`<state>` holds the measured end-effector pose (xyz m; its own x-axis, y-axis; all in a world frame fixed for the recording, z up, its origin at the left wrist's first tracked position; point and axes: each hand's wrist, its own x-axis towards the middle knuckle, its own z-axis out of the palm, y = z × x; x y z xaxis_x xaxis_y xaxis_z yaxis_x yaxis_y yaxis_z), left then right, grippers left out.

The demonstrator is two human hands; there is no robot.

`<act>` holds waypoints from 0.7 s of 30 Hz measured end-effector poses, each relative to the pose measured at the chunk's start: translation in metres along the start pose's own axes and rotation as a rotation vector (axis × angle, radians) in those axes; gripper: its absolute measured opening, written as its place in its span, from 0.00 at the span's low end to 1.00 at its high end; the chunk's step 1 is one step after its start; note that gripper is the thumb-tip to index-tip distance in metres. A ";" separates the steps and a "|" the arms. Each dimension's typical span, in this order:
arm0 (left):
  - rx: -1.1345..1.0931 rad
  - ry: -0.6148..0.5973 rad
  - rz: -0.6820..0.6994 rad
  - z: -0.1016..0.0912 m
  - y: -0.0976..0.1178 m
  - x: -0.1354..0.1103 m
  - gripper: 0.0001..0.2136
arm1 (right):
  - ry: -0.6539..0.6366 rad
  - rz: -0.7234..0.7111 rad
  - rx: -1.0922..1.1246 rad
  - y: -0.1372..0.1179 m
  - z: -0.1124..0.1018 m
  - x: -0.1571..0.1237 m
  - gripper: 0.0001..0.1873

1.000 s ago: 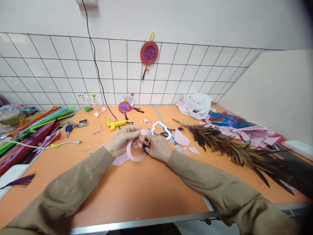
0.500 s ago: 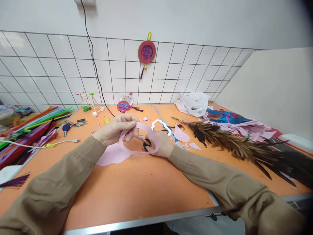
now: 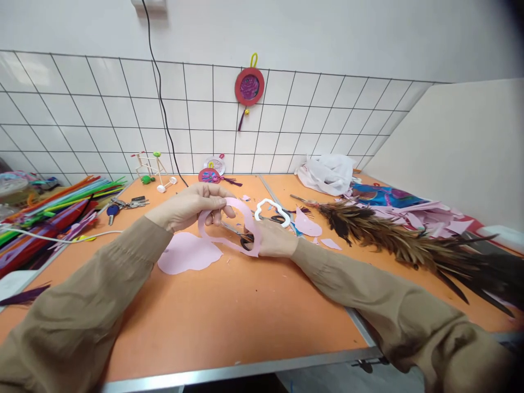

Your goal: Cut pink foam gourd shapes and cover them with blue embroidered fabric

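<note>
My left hand [image 3: 201,206] pinches the upper left edge of a pink paper ring [image 3: 236,205], which hangs tilted above the table. Behind the ring's right side, my right hand [image 3: 271,238] is closed on a pair of scissors [image 3: 246,240] with black handles. Their metal blades point left through the ring's opening, toward my left fingers. A pink wavy-edged paper piece [image 3: 189,255] lies flat on the table below my left wrist. Just beyond my right hand is a white cloud-shaped outline [image 3: 259,209].
Pink scraps [image 3: 308,222] and a bundle of brown feathers [image 3: 379,232] lie to the right, with a white plastic bag [image 3: 326,173] behind. Colourful pipe cleaners [image 3: 53,224], keys [image 3: 123,206] and a white cable [image 3: 77,240] are at left. A wire grid [image 3: 196,117] stands at the back.
The pink ring has turned and shifted slightly left, showing more of its lower right edge and the scissors. My left hand has moved a little left and up. The view has swung slightly left.
</note>
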<state>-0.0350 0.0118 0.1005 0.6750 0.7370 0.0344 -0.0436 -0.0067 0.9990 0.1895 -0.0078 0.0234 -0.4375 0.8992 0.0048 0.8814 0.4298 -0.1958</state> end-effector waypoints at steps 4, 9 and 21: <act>0.046 0.018 -0.027 0.005 0.000 0.000 0.04 | -0.001 0.006 -0.001 0.000 0.000 0.000 0.12; 0.057 0.038 -0.053 0.008 -0.001 0.000 0.05 | 0.064 0.020 -0.005 0.001 0.005 0.003 0.10; 0.088 0.081 -0.044 0.003 -0.008 0.004 0.09 | -0.049 -0.036 0.282 0.007 0.001 0.009 0.05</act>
<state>-0.0298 0.0122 0.0926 0.6131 0.7900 -0.0078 0.0513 -0.0299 0.9982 0.1916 0.0037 0.0211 -0.4819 0.8757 -0.0288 0.7836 0.4160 -0.4613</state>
